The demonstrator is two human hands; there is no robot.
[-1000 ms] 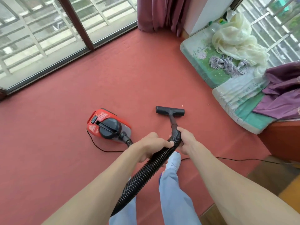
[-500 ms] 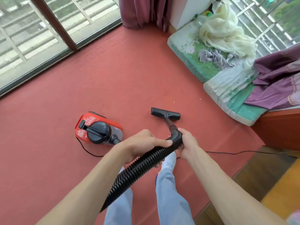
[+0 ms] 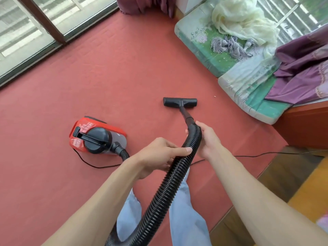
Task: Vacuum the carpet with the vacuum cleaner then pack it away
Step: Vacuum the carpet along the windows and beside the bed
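Hose (image 3: 166, 183) gripped by left hand (image 3: 158, 157) and right hand (image 3: 208, 139).

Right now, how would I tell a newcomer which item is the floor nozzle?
Start from the red carpet covering the floor. Near its middle lies the floor nozzle, between the red vacuum body and the green cushions. It is the only flat black bar, T-joined to the tube of the ribbed hose.

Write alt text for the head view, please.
A person's left hand and right hand grip a black ribbed hose, its nozzle flat on red carpet. The red vacuum cleaner sits to the left, cord trailing; cushions piled with cloth lie at upper right.
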